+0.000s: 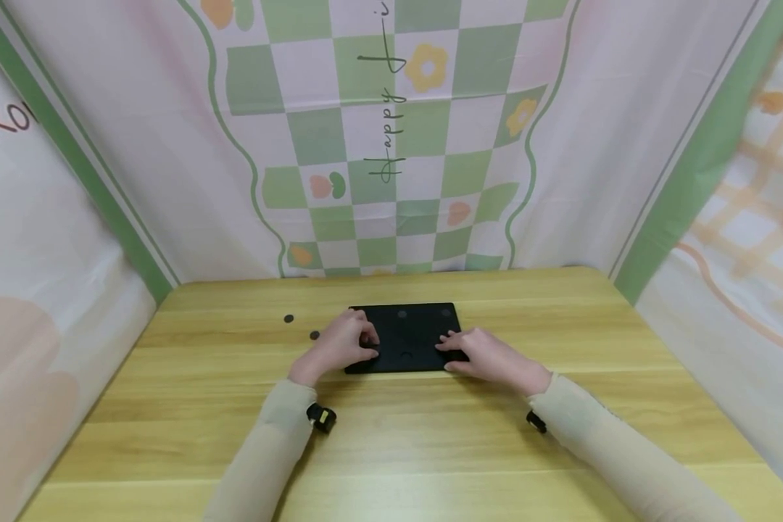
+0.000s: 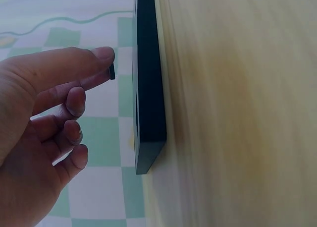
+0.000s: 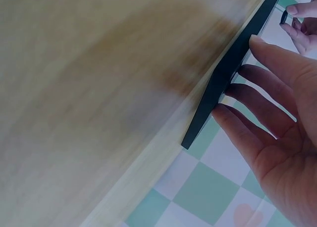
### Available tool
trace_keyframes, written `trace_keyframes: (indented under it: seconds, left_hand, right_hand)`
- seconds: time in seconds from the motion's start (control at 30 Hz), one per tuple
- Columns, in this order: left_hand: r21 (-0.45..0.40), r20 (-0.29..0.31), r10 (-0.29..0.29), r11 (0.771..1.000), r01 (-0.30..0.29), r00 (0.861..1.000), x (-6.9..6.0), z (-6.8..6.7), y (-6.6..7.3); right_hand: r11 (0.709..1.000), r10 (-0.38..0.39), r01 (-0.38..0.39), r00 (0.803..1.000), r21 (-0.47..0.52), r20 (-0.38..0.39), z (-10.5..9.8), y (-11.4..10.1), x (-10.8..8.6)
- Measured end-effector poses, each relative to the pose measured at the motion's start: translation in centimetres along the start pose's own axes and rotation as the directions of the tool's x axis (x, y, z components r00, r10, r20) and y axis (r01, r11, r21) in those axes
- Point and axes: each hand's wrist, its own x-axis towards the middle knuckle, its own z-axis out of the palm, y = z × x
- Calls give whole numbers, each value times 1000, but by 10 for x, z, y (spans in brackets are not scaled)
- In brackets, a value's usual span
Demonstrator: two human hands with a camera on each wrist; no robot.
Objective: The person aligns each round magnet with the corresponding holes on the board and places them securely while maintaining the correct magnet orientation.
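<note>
Writing: on the back cloth (image 1: 431, 174), dark script (image 1: 383, 169) turned sideways, reads "Happy"; more letters run on above, cut by the top edge. On the left cloth (image 1: 59, 210), red-brown lettering (image 1: 0, 116), "Ro" legible, next letter partly hidden at the green band. Yellow patch on the left wrist device (image 1: 322, 417), too small to read. No mark legible on the board (image 1: 411, 335).

Surface: table (image 1: 391, 449), pale yellow wood grain, planks running crosswise, soft glare near the front. Board black, flat, rectangular, lying on the table between the hands, nearer the far edge; faint round marks on its top. Two dark discs (image 1: 288, 318) on the wood to its left, near each other, apart.

Room: cloth on three sides. Back one with green-and-white checks, yellow flowers, hearts, wavy green border; green bands at both corners; right cloth (image 1: 750, 239) with orange lattice.

Hands: left hand (image 1: 341, 342) pinches a small black piece (image 2: 112, 72) between thumb and forefinger over the board's left part, other fingers loosely bent. Right hand (image 1: 487, 355) rests fingertips and thumb on the board's right end, fingers loosely extended. Both sleeves (image 1: 267, 442) beige.
</note>
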Motion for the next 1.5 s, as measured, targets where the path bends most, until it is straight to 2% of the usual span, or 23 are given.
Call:
trace_keyframes:
  seconds: [0.23,0.5,0.83,1.07,1.5]
  left_hand:
    - [32,17,20,999,-21,1000,4,3,4]
    - [14,30,44,999,-45,999,9,5,10]
    - [30,44,37,999,-39,998,14,10,15]
    - [24,79,41,999,-43,996,21,11,21]
    - [49,108,67,996,-73,992,32,15,27]
  right_hand:
    - [1000,-4,4,1000,10,1,0,-1,0]
    - [1000,2,-2,1000,-3,-6,1,0,0]
    - [1000,-8,8,1000,16,-14,2,0,0]
    - [1000,-5,5,1000,15,-12,1,0,0]
    - [1000,-12,12,1000,8,-8,0,-1,0]
